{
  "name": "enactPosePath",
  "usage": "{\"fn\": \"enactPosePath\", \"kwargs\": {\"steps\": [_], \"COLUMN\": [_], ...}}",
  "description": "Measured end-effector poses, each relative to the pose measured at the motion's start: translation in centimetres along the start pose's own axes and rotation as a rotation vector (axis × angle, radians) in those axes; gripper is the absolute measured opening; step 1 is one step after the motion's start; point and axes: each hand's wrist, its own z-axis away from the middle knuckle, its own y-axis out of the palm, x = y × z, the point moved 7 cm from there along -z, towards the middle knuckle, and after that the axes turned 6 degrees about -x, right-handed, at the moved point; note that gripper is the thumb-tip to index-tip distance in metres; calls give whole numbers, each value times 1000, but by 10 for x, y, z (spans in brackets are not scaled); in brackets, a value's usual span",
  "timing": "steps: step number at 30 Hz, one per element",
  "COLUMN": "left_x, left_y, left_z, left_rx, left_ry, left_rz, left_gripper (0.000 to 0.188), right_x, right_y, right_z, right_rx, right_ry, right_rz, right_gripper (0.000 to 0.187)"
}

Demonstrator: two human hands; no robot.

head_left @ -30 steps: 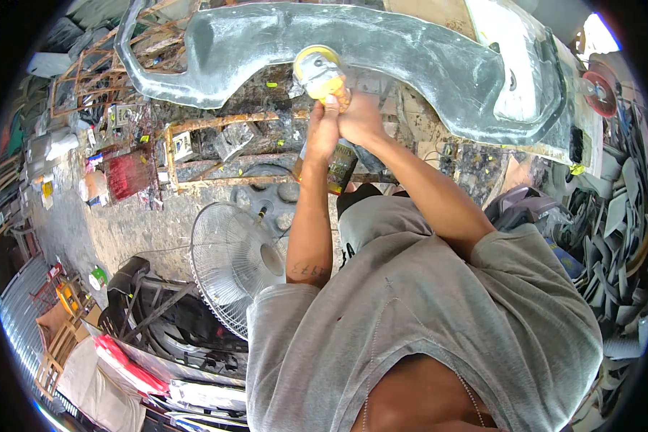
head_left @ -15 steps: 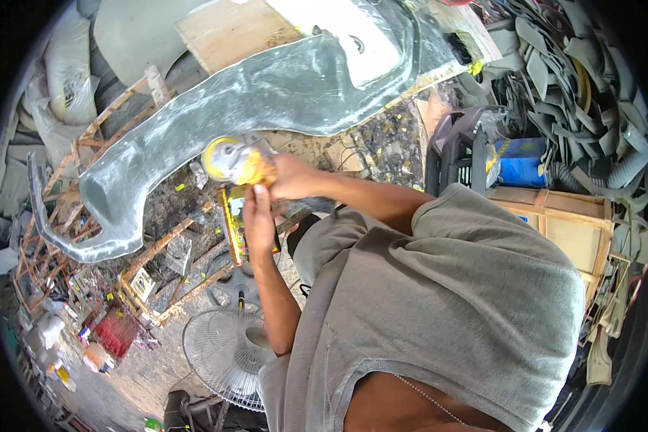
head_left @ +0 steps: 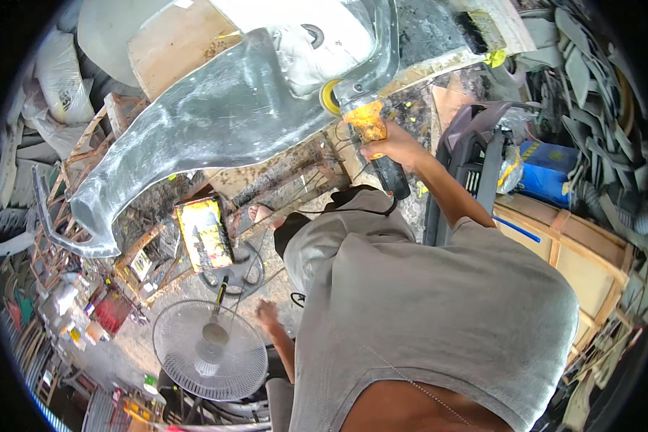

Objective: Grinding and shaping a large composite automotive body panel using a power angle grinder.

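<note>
My right hand (head_left: 398,147) is wrapped round an angle grinder (head_left: 365,121) with a worn yellow body and a dark handle end. Its round yellow disc (head_left: 329,97) is at the near edge of a long grey curved panel (head_left: 216,115), shaped like a car bumper; whether disc and panel touch I cannot tell. Low at my side, beside the fan, hangs my left hand (head_left: 267,312). It is small and blurred, so its fingers are unclear, and no held object shows. A yellow rectangular tin (head_left: 204,234) with dark smears stands left of my legs.
A standing fan (head_left: 210,349) is close to my left arm. Rusty metal framing (head_left: 140,252) lies under the panel's left part. To the right are a dark plastic car part (head_left: 468,169), a blue container (head_left: 547,171) and a wooden crate (head_left: 565,252). Stacked grey parts (head_left: 554,65) fill the far right.
The grinder has moved right and away from me to the panel's edge in my right hand. My left hand has left the tin's side and dropped down near the fan. The view has shifted.
</note>
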Motion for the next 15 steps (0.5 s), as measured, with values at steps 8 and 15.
{"fn": "enactPosePath", "kwargs": {"steps": [8, 15], "left_x": [53, 107], "left_y": [-32, -22], "left_z": [75, 137], "left_rx": [-9, 94], "left_ry": [119, 229], "left_rz": [-131, -173], "left_gripper": [37, 41], "right_x": [21, 17], "right_y": [-36, 1], "right_z": [-34, -74], "right_rx": [151, 239], "right_ry": [24, -45], "right_rz": [-54, 109], "right_gripper": [21, 22]}}
